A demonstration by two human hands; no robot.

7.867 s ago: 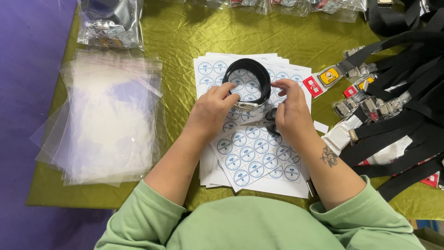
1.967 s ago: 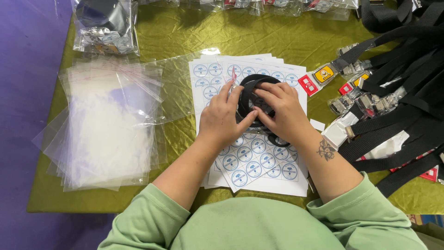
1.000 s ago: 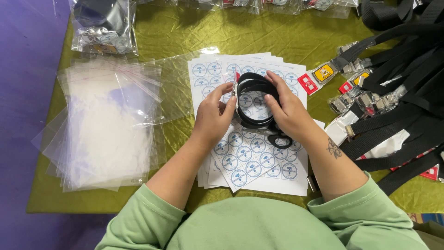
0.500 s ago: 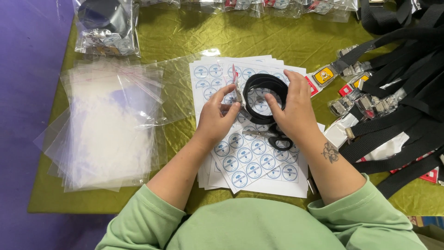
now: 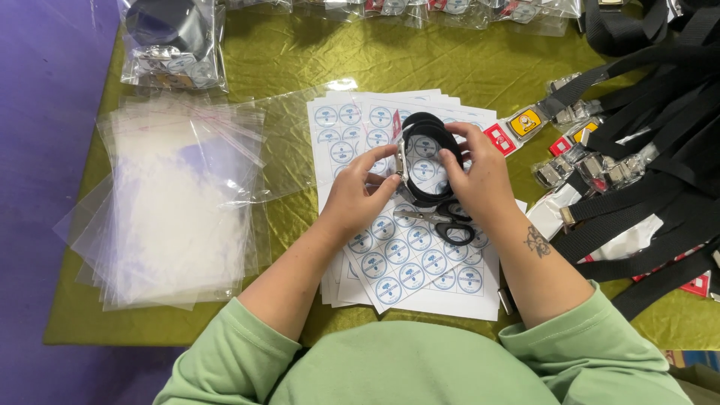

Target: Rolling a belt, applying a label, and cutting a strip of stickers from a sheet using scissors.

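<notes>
Both hands hold a coiled black strap with a metal buckle just above a stack of white sticker sheets printed with round blue labels. My left hand pinches the coil's left side by the buckle. My right hand wraps the coil's right side. Black-handled scissors lie on the sheets under my hands.
A stack of clear plastic bags lies to the left on the green tablecloth. Several loose black straps with metal buckles pile up at the right. Bagged finished straps sit along the far edge.
The strap went from a loose loop to a tighter coil; both hands turned and squeezed it, and the coil now stands more on edge between the fingers.
</notes>
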